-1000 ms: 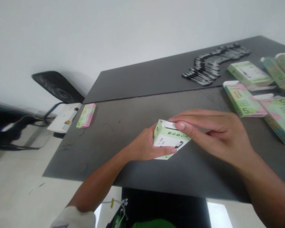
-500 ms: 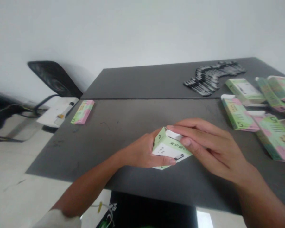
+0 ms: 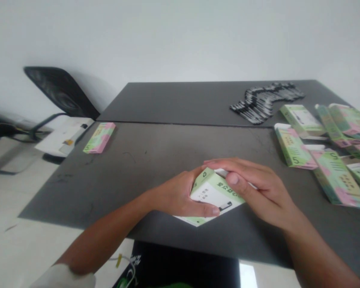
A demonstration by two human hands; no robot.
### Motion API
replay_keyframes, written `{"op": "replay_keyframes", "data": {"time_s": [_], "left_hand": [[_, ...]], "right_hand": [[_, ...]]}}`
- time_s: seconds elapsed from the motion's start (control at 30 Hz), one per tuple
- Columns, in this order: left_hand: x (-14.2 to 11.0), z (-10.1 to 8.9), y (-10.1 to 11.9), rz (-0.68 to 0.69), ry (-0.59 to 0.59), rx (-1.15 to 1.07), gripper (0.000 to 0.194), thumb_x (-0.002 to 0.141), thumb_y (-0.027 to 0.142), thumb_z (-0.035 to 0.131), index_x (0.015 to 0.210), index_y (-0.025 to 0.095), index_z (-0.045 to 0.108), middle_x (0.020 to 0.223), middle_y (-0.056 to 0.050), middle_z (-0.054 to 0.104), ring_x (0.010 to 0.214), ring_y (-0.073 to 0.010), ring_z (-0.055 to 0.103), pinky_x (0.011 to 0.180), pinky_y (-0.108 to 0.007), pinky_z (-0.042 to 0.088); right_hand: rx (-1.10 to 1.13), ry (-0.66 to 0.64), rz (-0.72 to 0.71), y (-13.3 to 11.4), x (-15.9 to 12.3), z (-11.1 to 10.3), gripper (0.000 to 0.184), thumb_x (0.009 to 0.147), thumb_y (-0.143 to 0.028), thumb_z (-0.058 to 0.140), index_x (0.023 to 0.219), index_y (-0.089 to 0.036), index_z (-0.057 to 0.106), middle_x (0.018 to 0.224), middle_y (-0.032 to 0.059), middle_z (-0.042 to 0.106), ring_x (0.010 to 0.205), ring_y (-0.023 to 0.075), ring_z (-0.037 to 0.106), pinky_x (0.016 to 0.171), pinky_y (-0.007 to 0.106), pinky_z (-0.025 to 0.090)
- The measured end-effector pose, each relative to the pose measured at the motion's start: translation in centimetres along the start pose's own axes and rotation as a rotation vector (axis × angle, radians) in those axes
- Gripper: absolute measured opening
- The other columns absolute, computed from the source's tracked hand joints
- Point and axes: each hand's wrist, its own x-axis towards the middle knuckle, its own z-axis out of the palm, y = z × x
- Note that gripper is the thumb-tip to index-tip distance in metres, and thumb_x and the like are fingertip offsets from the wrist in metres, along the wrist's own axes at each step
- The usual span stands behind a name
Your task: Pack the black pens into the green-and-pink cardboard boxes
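Between the fingers of the left hand and the right hand, a green-and-white printed paper carton sits gripped, both sets of fingers closed on its sides. A white flap lies under the right fingertips; a loose lower panel splays out beneath the left fingers. The carton looks part-folded. Beyond the right fingers, more green-and-pink cartons lie on the dark tabletop, near a row of black pen-like sticks.

A dark grey worktop, two slabs meeting at a straight seam, carries a snaking row of slim black pen-like sticks at the far side, a loose group of pale green-and-pink cardboard boxes at the right, and one green-and-pink cardboard box alone near the left edge.
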Motion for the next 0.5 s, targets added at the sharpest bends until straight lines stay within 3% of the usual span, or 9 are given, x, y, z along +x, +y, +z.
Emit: {"op": "replay_keyframes", "data": {"time_s": [0.23, 0.37, 0.5], "left_hand": [[0.13, -0.06, 0.09, 0.075, -0.004, -0.044, 0.057, 0.083, 0.040, 0.088, 0.132, 0.021, 0.064, 0.113, -0.008, 0.077, 0.095, -0.0226, 0.073, 0.077, -0.030, 0.058], [0.40, 0.26, 0.04, 0.086, -0.125, -0.164, 0.032, 0.090, 0.035, 0.082, 0.114, 0.018, 0.069, 0.101, -0.006, 0.074, 0.088, -0.0192, 0.070, 0.075, -0.028, 0.058], [0.72, 0.51, -0.37, 0.121, -0.191, -0.255, 0.022, 0.093, 0.031, 0.079, 0.106, 0.017, 0.067, 0.096, -0.004, 0.070, 0.086, -0.0178, 0.067, 0.076, -0.028, 0.058]], "right_hand": [[0.202, -0.042, 0.020, -0.15, -0.35, 0.20, 0.041, 0.108, -0.026, 0.059, 0.147, -0.033, 0.068, 0.146, 0.0014, 0.073, 0.140, 0.0192, 0.065, 0.116, 0.035, 0.053], [0.250, -0.083, 0.087, -0.41, -0.64, 0.53, 0.039, 0.111, -0.033, 0.055, 0.147, -0.032, 0.068, 0.147, 0.0028, 0.072, 0.135, 0.0191, 0.067, 0.112, 0.033, 0.055], [0.255, -0.115, 0.053, -0.29, -0.65, 0.73, 0.039, 0.113, -0.035, 0.051, 0.147, -0.028, 0.067, 0.143, 0.0043, 0.074, 0.132, 0.0186, 0.069, 0.112, 0.033, 0.053]]}}
